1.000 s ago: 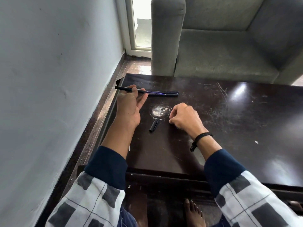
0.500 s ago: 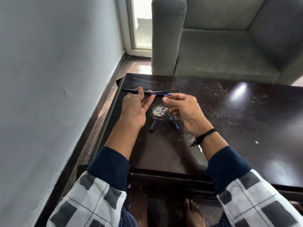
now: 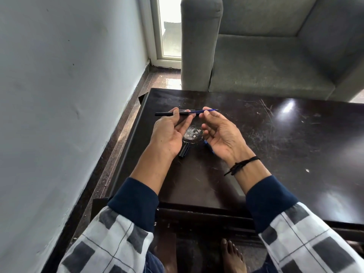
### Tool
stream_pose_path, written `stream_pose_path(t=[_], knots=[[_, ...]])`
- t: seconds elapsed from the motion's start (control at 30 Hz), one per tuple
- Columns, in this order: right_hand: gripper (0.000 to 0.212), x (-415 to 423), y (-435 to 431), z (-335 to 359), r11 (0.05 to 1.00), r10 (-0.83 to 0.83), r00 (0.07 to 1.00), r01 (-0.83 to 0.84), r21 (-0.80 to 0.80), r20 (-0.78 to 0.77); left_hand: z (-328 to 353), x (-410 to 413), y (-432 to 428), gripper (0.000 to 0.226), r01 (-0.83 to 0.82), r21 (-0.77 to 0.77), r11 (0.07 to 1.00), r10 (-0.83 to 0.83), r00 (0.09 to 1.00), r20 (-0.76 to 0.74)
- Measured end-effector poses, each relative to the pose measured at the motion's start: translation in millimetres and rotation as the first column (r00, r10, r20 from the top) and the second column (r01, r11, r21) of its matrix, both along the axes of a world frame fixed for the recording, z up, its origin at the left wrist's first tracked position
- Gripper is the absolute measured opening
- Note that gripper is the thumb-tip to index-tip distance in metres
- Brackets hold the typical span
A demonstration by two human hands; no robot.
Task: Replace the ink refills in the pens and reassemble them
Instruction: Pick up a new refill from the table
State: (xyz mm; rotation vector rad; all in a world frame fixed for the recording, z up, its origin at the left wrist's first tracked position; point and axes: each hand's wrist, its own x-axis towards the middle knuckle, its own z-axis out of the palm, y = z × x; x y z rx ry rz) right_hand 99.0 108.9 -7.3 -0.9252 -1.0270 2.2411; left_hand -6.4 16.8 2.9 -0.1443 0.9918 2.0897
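Above the dark table, my left hand grips a black pen barrel that lies level. My right hand pinches a thin blue ink refill between thumb and fingertips. The refill's left end sits at the barrel's open end and its tip points right. A black pen cap lies on the table below my left hand. A blue pen piece lies partly hidden under my right hand.
A grey scuffed patch marks the table between my hands. The white wall runs close along the left. A grey sofa stands behind the table. My bare foot rests on the floor under the table's near edge.
My right hand left the table, rose to the barrel and took the blue refill. Both hands lifted and turned palm-up. The blue piece under my right hand came into view.
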Motion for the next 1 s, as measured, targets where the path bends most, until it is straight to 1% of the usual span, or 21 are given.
stream_pose_path(t=[0.1,0.27,0.4,0.43,0.5,0.6,0.67,0.7,0.73,0.77,0.83,0.9,0.97,1.0], knots=[[0.008,-0.7,2.8,0.5,0.997,-0.066,0.998,0.065,-0.035,-0.017,1.1,1.0,-1.3,0.006,0.001,-0.01,1.0,-0.001,1.0,-0.012],[0.009,4.3,19.5,1.6,0.963,-0.253,0.965,0.243,-0.113,-0.075,5.4,-3.6,-4.2,0.005,-0.034,-0.028,0.999,0.033,0.999,-0.004],[0.006,12.1,28.9,5.5,0.93,-0.355,0.933,0.346,-0.125,-0.057,4.4,-4.6,-5.3,0.009,-0.037,-0.051,0.998,0.035,0.999,-0.03],[0.006,13.5,30.7,6.2,0.926,-0.369,0.929,0.363,-0.102,-0.043,4.2,-5.0,-5.5,0.01,-0.038,-0.057,0.998,0.036,0.999,-0.037],[0.007,15.6,34.3,7.3,0.922,-0.388,0.922,0.388,-0.008,-0.002,3.4,-6.0,-5.6,0.013,-0.044,-0.062,0.997,0.042,0.998,-0.047],[0.011,19.3,41.8,12.6,0.889,-0.42,0.905,0.394,0.233,0.072,2.1,-6.8,-5.8,0.016,-0.043,-0.078,0.996,0.038,0.997,-0.07],[0.003,25.3,51.4,18.4,0.844,-0.406,0.9,0.301,0.444,0.161,1.5,-6.6,-5.8,0.015,-0.033,-0.096,0.995,0.024,0.995,-0.092],[0.002,29.5,56.9,20.7,0.815,-0.381,0.897,0.211,0.54,0.225,1.5,-6.2,-5.7,0.013,-0.025,-0.104,0.994,0.015,0.995,-0.102],[0.005,34.1,62.8,20.6,0.78,-0.359,0.88,0.1,0.617,0.312,1.6,-5.9,-5.5,0.009,-0.02,-0.111,0.994,0.008,0.994,-0.112],[0.008,38.9,68.1,19.1,0.746,-0.343,0.848,-0.016,0.665,0.405,1.9,-5.8,-5.4,0.005,-0.017,-0.117,0.993,0.003,0.993,-0.119],[0.011,48.1,75.5,15.2,0.714,-0.313,0.749,-0.22,0.665,0.584,1.7,-6.2,-5.2,0.003,-0.02,-0.127,0.992,0.003,0.991,-0.131],[0.011,54.9,78.9,11.2,0.695,-0.305,0.608,-0.385,0.608,0.733,0.9,-7.2,-5.3,0.003,-0.023,-0.132,0.991,0.004,0.99,-0.143],[0.012,60.6,77.6,12.4,0.676,-0.316,0.46,-0.504,0.537,0.83,0.7,-7.1,-5.4,0.003,-0.021,-0.134,0.991,0.0,0.989,-0.15],[0.01,62.1,75.5,13.8,0.671,-0.314,0.41,-0.542,0.506,0.856,0.7,-7.4,-5.8,0.003,-0.02,-0.134,0.991,0.0,0.988,-0.153]])
